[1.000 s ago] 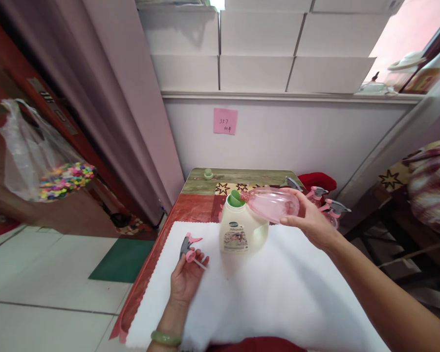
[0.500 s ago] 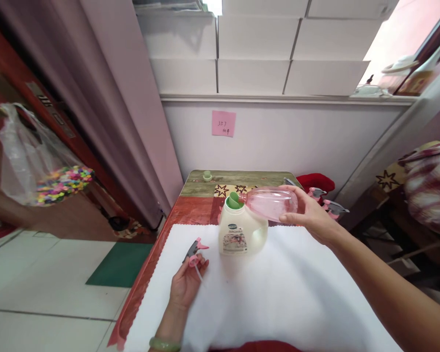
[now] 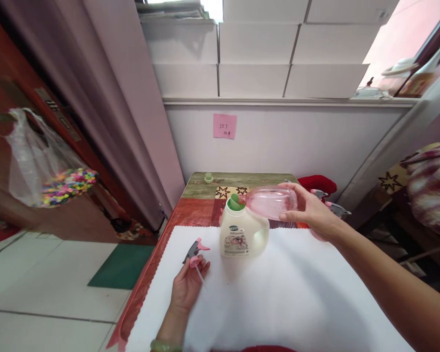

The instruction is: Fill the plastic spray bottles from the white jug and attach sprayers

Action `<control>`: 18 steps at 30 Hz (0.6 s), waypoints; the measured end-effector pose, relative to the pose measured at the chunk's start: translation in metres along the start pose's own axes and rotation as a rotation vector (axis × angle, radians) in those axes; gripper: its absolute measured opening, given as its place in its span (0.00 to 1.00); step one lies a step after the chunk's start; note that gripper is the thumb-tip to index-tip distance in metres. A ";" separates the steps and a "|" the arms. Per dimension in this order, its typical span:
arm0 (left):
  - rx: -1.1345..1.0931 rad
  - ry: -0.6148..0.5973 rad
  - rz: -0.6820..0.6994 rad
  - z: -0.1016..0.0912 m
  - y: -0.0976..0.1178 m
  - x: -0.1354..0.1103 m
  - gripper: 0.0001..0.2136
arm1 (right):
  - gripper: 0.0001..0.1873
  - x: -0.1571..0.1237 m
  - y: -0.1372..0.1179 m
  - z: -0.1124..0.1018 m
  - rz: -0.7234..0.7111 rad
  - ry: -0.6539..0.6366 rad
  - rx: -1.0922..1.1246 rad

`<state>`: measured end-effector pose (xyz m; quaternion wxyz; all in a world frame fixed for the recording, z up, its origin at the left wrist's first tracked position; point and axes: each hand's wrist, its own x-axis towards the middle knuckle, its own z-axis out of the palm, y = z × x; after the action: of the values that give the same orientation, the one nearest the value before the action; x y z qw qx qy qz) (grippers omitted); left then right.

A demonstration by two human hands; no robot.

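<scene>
- As we judge it, the step in hand is a pour. The pink bottle [image 3: 271, 201] lies almost on its side in the air, with its open neck at the green funnel [image 3: 235, 202] that sits in the mouth of the white jug [image 3: 242, 234].
- We cannot tell whether any liquid is passing, or how much the bottle holds.
- The jug stands upright at the far edge of the white cloth [image 3: 278, 293], which covers the near part of the tabletop [image 3: 198, 208].
- In our view, any further tipping calls for keeping the neck over the funnel and raising the base slowly. Nothing steadies the jug, since neither hand touches it.
- The right hand [image 3: 311, 215] has its grip closed round the bottle's base end, with the fingers over the top and the thumb along the near side.
- The left hand [image 3: 187, 288] rests on the cloth just left of the jug. Its grip is closed on a spray head [image 3: 193, 250], pink and grey, pinched at the collar between the fingertips.
- The trigger points up and away from us, and the thin dip tube [image 3: 200, 276] slants down past the fingers.
- A green bangle [image 3: 165, 345] sits on that wrist.
- A small green cap [image 3: 209, 177] lies at the far end of the tabletop, well apart from both hands.
- More spray heads [image 3: 337, 209] show beyond the right hand.
</scene>
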<state>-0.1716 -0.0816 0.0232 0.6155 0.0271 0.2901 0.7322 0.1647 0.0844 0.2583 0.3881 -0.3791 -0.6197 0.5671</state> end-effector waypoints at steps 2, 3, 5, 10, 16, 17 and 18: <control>-0.001 -0.010 -0.004 -0.001 0.000 0.000 0.06 | 0.46 0.001 -0.002 0.001 -0.013 0.013 -0.027; -0.001 -0.014 -0.004 -0.001 0.000 0.000 0.06 | 0.46 0.001 -0.004 0.001 -0.018 0.020 -0.039; 0.000 -0.021 -0.004 -0.003 0.000 0.001 0.06 | 0.45 0.003 -0.007 0.002 -0.019 0.026 -0.057; 0.003 -0.030 -0.012 -0.007 0.000 0.003 0.07 | 0.47 0.004 -0.021 0.004 0.005 0.006 -0.156; 0.004 -0.035 -0.015 -0.012 0.000 0.006 0.08 | 0.46 0.000 -0.042 0.008 0.012 -0.040 -0.294; 0.005 -0.036 -0.014 -0.012 -0.001 0.006 0.08 | 0.45 0.000 -0.043 0.008 0.012 -0.045 -0.304; 0.005 -0.036 -0.014 -0.013 -0.001 0.006 0.08 | 0.45 0.000 -0.044 0.008 0.013 -0.053 -0.313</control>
<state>-0.1775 -0.0811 0.0104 0.6256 0.0398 0.2812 0.7266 0.1564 0.0784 0.3017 0.3042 -0.4239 -0.7079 0.4760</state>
